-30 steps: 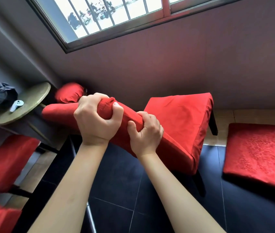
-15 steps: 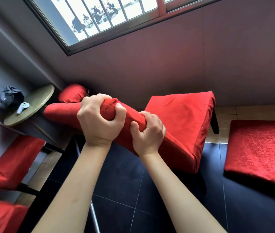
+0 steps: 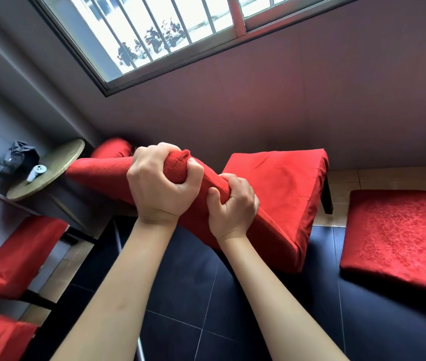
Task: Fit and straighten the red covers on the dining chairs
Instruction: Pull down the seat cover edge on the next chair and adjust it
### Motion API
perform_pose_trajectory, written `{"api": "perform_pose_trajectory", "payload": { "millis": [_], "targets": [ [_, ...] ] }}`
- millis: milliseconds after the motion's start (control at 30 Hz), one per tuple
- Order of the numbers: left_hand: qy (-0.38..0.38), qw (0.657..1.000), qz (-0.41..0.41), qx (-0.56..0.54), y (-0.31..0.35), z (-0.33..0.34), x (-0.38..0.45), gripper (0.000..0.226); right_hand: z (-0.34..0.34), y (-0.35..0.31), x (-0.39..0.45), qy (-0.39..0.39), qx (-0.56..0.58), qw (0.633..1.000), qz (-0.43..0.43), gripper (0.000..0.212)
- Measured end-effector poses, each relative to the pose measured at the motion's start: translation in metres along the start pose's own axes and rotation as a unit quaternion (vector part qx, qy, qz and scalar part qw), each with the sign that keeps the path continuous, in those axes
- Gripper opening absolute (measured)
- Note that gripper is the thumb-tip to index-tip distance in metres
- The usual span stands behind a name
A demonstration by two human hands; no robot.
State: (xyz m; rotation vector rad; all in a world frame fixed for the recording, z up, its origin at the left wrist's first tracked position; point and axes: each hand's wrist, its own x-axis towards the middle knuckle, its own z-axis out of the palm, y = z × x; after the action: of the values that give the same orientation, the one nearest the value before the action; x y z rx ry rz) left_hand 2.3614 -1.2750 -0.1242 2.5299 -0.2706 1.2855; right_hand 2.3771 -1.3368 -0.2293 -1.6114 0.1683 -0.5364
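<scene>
No brand, label or writing can be read on any item.

Left hand [image 3: 158, 186]: fingers curled tight over the top edge of the chair back, thumb wrapped up the near side. It grips a bunched fold of the red cover [image 3: 279, 183], and a small tuft of cloth stands up between thumb and fingers.

Right hand [image 3: 232, 204]: just right of the left hand and nearly touching it. The fingers are curled over the same top edge and the thumb presses into the cloth on the near side, so this hand also grips the cover.

The chair [image 3: 258, 204] stands at centre, its back towards the viewer and its seat on the far side by the wall. The cover lies over both back and seat; the seat part shows shallow wrinkles. One dark chair leg [image 3: 327, 194] is visible at the far right corner of the seat.

Surroundings:
- A red cushion [image 3: 402, 235] lies flat on the right.
- Two more red-covered chairs [image 3: 19, 256] stand at the left edge.
- A round table [image 3: 58, 162] at far left carries a white controller [image 3: 36, 172] and a dark bundle [image 3: 16, 158].
- A barred window [image 3: 154, 32] is set in the far wall; parked scooters show through it.
- The floor [image 3: 185, 295] is dark tile.
</scene>
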Motion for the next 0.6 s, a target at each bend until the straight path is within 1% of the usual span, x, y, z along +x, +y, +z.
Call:
{"api": "perform_pose_trajectory", "payload": {
  "millis": [33,133,200,333,500,567,600],
  "targets": [
    [-0.001,1.000,0.000,0.000,0.003,0.001,-0.001,0.032,-0.003,0.001,0.000,0.003,0.000,1.000,-0.005,0.080],
    [-0.002,1.000,0.001,-0.001,0.012,0.003,-0.005,0.032,-0.012,0.004,-0.001,0.008,0.005,1.000,-0.016,0.106],
    [-0.006,1.000,0.002,-0.001,0.017,0.003,-0.008,0.033,-0.017,0.005,0.000,0.009,0.009,1.000,-0.016,0.111],
    [-0.009,1.000,0.000,-0.002,0.026,0.004,-0.012,0.033,-0.025,0.009,-0.001,0.013,0.018,1.000,-0.021,0.111],
    [-0.011,1.000,0.007,-0.003,0.040,0.008,-0.020,0.033,-0.036,0.017,-0.002,0.037,0.024,0.999,-0.030,0.108],
    [-0.016,1.000,0.006,-0.002,0.047,0.009,-0.023,0.034,-0.043,0.020,-0.003,0.044,0.024,0.998,-0.033,0.103],
    [-0.017,1.000,0.007,-0.001,0.051,0.009,-0.025,0.034,-0.047,0.021,-0.003,0.044,0.022,0.998,-0.033,0.096]
  ]
}}
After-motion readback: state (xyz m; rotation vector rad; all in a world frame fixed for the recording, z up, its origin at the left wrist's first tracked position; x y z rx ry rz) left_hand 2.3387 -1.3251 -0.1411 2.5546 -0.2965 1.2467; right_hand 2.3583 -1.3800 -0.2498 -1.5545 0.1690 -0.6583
